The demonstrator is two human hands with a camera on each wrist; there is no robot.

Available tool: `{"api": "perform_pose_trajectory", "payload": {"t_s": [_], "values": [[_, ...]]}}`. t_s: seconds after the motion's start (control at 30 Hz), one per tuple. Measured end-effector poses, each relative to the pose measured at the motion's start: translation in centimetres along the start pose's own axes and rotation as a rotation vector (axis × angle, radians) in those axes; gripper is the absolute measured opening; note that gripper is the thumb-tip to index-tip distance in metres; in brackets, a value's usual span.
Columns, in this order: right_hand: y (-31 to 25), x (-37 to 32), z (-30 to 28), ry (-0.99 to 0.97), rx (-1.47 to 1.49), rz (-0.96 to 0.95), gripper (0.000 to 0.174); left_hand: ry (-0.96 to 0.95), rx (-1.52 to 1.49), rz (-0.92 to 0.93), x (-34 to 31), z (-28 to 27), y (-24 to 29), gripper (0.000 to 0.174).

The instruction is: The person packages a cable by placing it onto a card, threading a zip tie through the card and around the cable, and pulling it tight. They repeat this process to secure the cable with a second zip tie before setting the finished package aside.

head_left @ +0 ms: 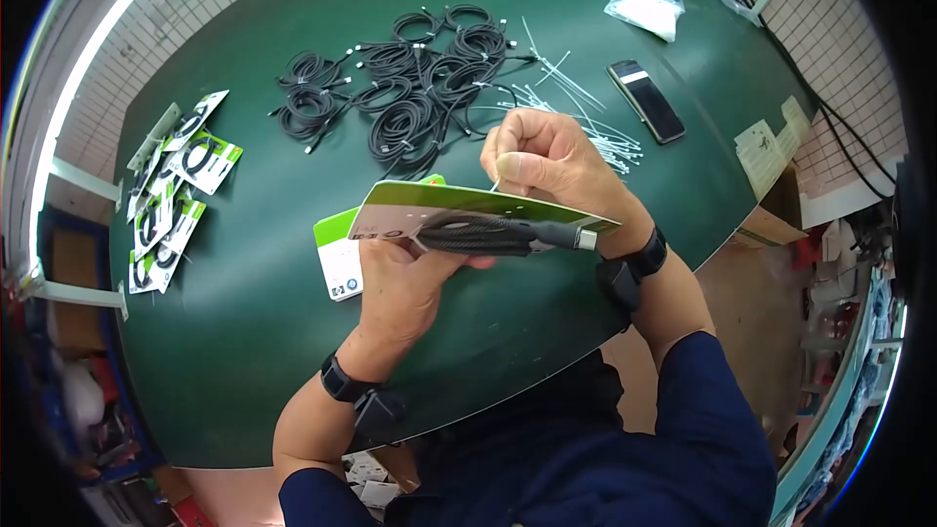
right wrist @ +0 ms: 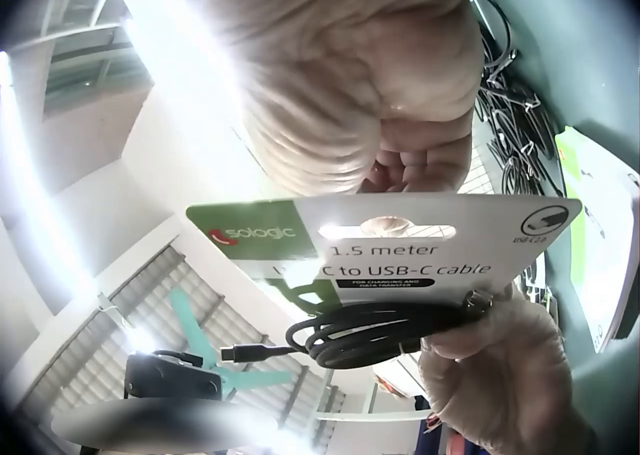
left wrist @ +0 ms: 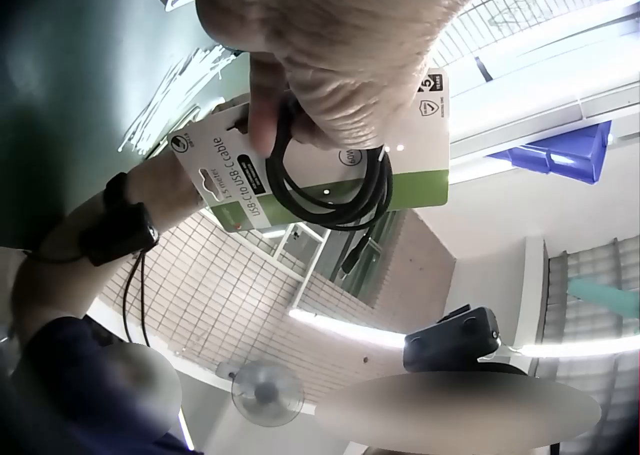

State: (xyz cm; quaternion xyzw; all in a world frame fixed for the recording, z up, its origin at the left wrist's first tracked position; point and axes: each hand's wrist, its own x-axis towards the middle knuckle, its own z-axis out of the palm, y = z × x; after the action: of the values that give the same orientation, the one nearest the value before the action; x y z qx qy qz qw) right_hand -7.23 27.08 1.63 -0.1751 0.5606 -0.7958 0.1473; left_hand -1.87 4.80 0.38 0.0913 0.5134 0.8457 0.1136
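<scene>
A green-and-white cardboard packaging card [head_left: 390, 200] and the coiled black USB-C cable [head_left: 468, 234] lying against it are held in my left hand [head_left: 400, 283]. In the right wrist view, the card's print [right wrist: 400, 250] reads 1.5 meter and USB-C cable, with the coil [right wrist: 370, 335] below. My right hand [head_left: 551, 156] is on the card's far side, thumb and finger pinching a thin white zip tie [head_left: 495, 184] near its surface. The tie's run behind the card is hidden. More cards [head_left: 337, 259] lie on the table beneath the left hand.
Several coiled black cables [head_left: 400, 127] lie at the table's middle back, beside loose white zip ties [head_left: 610, 141]. A phone [head_left: 646, 102] and a plastic bag [head_left: 646, 10] lie to the right. Carded cables [head_left: 205, 161] are piled on the left of the green table [head_left: 264, 351].
</scene>
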Motion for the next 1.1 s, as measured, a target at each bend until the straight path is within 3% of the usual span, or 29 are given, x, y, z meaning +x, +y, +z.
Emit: {"api": "perform_pose_trajectory", "payload": {"t_s": [0.17, 0.3, 0.4, 0.43, 0.53, 0.6, 0.73, 0.77, 0.87, 0.9, 1.0, 1.03, 1.1], "values": [[1.1, 0.6, -0.8, -0.006, 0.002, -0.083, 0.008, 0.151, -0.022, 0.000, 0.7, 0.4, 1.0, 0.023], [0.0, 0.7, -0.5, 0.122, 0.267, -0.096, 0.016, 0.272, -0.158, 0.031, 1.7, -1.0, 0.5, 0.026], [1.0, 0.4, -0.3, 0.169, -0.251, -0.228, 0.028, 0.285, -0.184, 0.047, 1.8, -0.9, 0.1, 0.030], [1.2, 0.1, -0.2, 0.179, -0.236, -0.215, 0.028, 0.286, -0.195, 0.045, 1.7, -0.8, 0.0, 0.031], [0.8, -0.2, 0.2, 0.287, -0.635, -0.199, 0.031, 0.237, -0.069, 0.011, 1.8, -1.7, 0.6, 0.035], [1.2, -0.1, -0.2, 0.309, -0.566, -0.218, 0.031, 0.205, -0.001, -0.001, 1.9, -2.6, 1.2, 0.037], [0.9, 0.3, -0.6, 0.316, -0.488, -0.274, 0.029, 0.280, 0.182, 0.384, 2.7, -4.0, 2.7, 0.042], [0.7, 0.3, -0.4, 0.293, -0.519, -0.265, 0.028, 0.282, 0.190, 0.367, 2.5, -4.1, 3.2, 0.042], [0.9, -0.5, 0.3, 0.227, -0.551, -0.227, 0.025, 0.199, 0.839, 0.620, 1.9, -3.4, 5.3, 0.044], [0.8, -0.5, 0.5, 0.177, -0.569, -0.221, 0.024, 0.199, 0.844, 0.621, 1.7, -2.9, 6.0, 0.044], [0.2, -0.5, 1.0, 0.074, -0.641, -0.209, 0.023, 0.042, 1.908, 0.842, 0.1, -1.2, 7.5, 0.049], [0.1, -0.7, 1.3, 0.033, -0.684, -0.189, 0.023, 0.063, 1.907, 0.843, -0.3, -1.1, 7.3, 0.049], [0.2, -0.8, 1.8, -0.026, -0.733, -0.171, 0.022, -0.038, 1.842, 0.562, -1.1, -1.3, 6.4, 0.051]]}}
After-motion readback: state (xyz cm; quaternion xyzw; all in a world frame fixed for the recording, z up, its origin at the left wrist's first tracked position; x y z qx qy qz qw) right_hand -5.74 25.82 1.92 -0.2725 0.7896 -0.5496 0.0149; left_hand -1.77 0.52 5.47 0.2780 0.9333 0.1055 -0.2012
